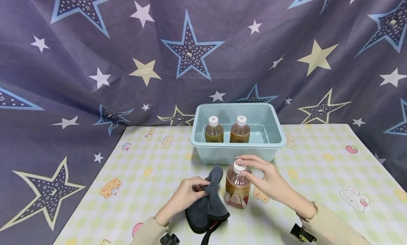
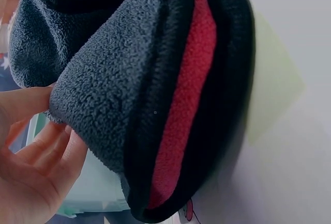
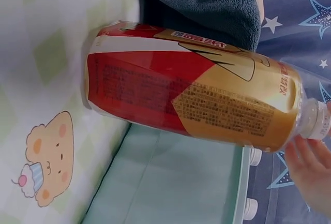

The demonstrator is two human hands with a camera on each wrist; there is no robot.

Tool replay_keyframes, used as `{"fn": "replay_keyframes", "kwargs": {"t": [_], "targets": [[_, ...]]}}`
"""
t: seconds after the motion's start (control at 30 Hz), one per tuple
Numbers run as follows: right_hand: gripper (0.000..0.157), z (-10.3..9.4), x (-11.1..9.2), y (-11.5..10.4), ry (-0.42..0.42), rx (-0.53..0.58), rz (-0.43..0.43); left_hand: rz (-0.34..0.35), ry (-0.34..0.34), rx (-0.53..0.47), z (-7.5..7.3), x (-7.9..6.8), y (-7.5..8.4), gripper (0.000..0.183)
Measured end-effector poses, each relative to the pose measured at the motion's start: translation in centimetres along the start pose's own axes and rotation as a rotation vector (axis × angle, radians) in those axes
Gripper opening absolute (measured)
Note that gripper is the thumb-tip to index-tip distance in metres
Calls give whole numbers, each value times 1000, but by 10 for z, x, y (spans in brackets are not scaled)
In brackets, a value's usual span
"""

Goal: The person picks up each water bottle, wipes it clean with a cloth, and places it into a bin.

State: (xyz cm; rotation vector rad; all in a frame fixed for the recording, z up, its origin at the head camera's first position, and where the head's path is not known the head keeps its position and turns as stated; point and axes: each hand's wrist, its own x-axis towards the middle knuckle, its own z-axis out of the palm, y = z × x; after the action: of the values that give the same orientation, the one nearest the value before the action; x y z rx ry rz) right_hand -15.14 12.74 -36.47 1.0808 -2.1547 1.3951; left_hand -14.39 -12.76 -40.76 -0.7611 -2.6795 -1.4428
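Observation:
My left hand [image 1: 188, 195] pinches a dark grey plush cloth [image 1: 203, 208] with black edging, held just left of a bottle. In the left wrist view red lining [image 2: 189, 94] shows between the black edges of the folded cloth. On the table stands a drink bottle [image 1: 237, 190] with a red and gold label and a white cap [image 3: 314, 119]. The fingers of my right hand [image 1: 266, 176] grip this bottle at its cap. The bottle's printed side [image 3: 196, 92] faces the right wrist camera, its base on the tablecloth.
Behind the bottle stands a light blue plastic bin [image 1: 235, 154]. Two capped bottles stand inside it, one on the left [image 1: 214, 133] and one nearer the middle [image 1: 240, 133]. A checked tablecloth [image 1: 321, 167] covers the table, and a star-patterned curtain [image 1: 241, 68] hangs behind it.

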Motion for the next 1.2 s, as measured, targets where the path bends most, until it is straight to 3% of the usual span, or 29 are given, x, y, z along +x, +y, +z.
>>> {"fn": "replay_keyframes", "kwargs": {"t": [0.17, 0.37, 0.57, 0.93, 1.2], "targets": [[32, 5, -1, 0, 65, -9, 23, 10, 8, -10, 6, 1, -21, 23], [30, 6, -2, 3, 61, -30, 58, 18, 17, -13, 8, 1, -26, 23], [30, 6, -2, 3, 29, -7, 48, 6, 11, -4, 9, 3, -21, 23], [29, 6, -3, 1, 27, -16, 51, 72, 22, -8, -2, 12, -6, 26], [29, 6, -3, 2, 26, -13, 55, 84, 36, 1, 1, 18, 4, 28]]}}
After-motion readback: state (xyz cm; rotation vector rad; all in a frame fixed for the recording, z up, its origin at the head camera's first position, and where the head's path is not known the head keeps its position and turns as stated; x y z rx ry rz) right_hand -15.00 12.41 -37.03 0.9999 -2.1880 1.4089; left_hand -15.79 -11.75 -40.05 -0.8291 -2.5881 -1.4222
